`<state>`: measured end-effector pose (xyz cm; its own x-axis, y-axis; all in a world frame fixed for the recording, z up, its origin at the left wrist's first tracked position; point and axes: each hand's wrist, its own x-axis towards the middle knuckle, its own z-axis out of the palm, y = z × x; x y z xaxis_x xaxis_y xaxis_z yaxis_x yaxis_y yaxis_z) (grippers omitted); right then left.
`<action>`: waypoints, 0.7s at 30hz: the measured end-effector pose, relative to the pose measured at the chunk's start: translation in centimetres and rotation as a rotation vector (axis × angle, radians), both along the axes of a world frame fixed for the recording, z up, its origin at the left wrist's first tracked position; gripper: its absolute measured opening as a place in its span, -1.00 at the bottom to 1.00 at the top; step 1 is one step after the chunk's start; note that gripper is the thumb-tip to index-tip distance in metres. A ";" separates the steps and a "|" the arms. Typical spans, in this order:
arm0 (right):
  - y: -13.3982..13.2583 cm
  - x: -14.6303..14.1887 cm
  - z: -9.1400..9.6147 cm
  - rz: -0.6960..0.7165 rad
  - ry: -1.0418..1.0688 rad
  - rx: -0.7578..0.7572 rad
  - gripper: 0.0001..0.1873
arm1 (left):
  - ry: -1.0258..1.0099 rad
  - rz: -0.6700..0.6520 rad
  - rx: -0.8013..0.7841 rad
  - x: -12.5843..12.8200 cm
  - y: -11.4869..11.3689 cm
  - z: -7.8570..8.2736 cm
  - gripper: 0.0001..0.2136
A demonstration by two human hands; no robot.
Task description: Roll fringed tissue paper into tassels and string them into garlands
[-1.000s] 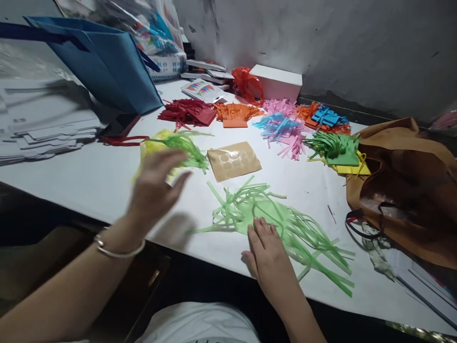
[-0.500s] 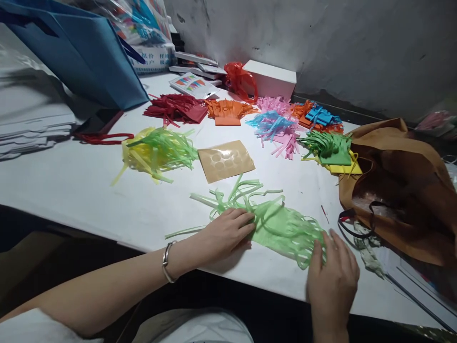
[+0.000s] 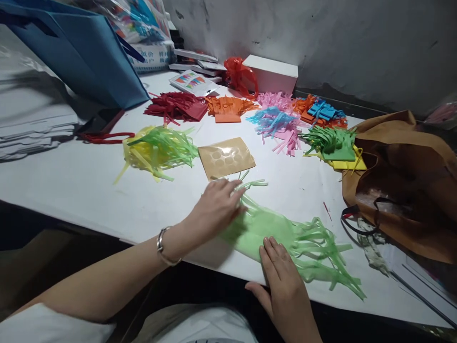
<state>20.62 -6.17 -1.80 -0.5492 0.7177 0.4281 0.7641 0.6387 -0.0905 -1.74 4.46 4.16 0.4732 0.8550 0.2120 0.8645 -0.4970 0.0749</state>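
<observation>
A light green sheet of paper cut into fringed strips (image 3: 285,238) lies near the front edge of the white table (image 3: 82,190). My left hand (image 3: 216,207), with a silver bracelet at the wrist, rests on its left end, fingers curled over the strips there. My right hand (image 3: 282,281) lies flat and open on the sheet's near edge, fingers stretched forward. A tan backing sheet with round sticker dots (image 3: 226,158) sits just beyond my left hand.
Fringed paper piles lie across the table: yellow-green (image 3: 157,151), dark red (image 3: 176,107), orange (image 3: 228,108), pink and blue (image 3: 278,124), green on yellow (image 3: 333,145). A blue bag (image 3: 82,52) stands back left, a brown bag (image 3: 403,181) right, a white box (image 3: 271,74) by the wall.
My left hand came from the yellow-green pile to the light green sheet's left end. My right hand slid to the strip ends, then back to the middle; the strips are gathered closer together.
</observation>
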 end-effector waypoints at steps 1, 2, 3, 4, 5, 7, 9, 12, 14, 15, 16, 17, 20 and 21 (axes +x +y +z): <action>-0.2 0.1 0.1 0.003 0.002 0.002 -0.48 | -0.028 -0.144 -0.017 0.1 -0.9 -0.4 -0.62; -0.3 0.2 0.2 0.007 0.010 0.008 -0.50 | -0.059 -0.298 -0.047 0.2 -1.8 -1.0 -0.53; -0.4 0.5 0.2 0.015 0.027 0.019 -0.55 | -0.095 -0.435 -0.079 0.3 -2.8 -1.7 -0.47; -0.6 0.7 0.2 0.027 0.051 0.032 -0.60 | -0.130 -0.532 -0.109 0.4 -3.7 -2.3 -0.48; -0.7 1.1 0.3 0.045 0.080 0.042 -0.64 | -0.161 -0.577 -0.132 0.4 -4.5 -2.8 -0.54; -1.0 1.9 0.3 0.093 0.150 0.045 -0.70 | -0.202 -0.568 -0.154 0.4 -5.7 -3.4 -0.71; -1.4 2.6 0.5 0.146 0.227 0.029 -0.72 | -0.239 -0.556 -0.164 0.2 -6.5 -3.4 -0.86; -1.6 3.0 1.1 0.186 0.343 -0.035 -0.71 | -0.339 -0.528 -0.169 0.2 -7.0 -3.2 -0.88; -1.4 2.7 1.6 0.135 0.413 -0.080 -0.74 | -0.436 -0.485 -0.187 0.4 -7.1 -3.2 -0.81; -1.1 2.4 1.7 0.091 0.440 -0.093 -0.76 | -0.484 -0.453 -0.201 0.5 -7.1 -3.3 -0.80; -0.7 2.2 1.9 0.049 0.455 -0.098 -0.78 | -0.522 -0.410 -0.212 0.7 -7.0 -3.3 -0.80; -0.3 1.9 2.0 0.017 0.459 -0.097 -0.80 | -0.541 -0.355 -0.216 0.8 -6.9 -3.2 -0.81; 1.6 1.1 2.0 -0.019 0.416 -0.092 -0.82 | -0.485 -0.171 -0.187 1.4 -6.6 -2.8 -0.84; 2.3 0.9 2.0 -0.033 0.384 -0.103 -0.82 | -0.450 -0.125 -0.183 1.5 -6.5 -2.7 -0.82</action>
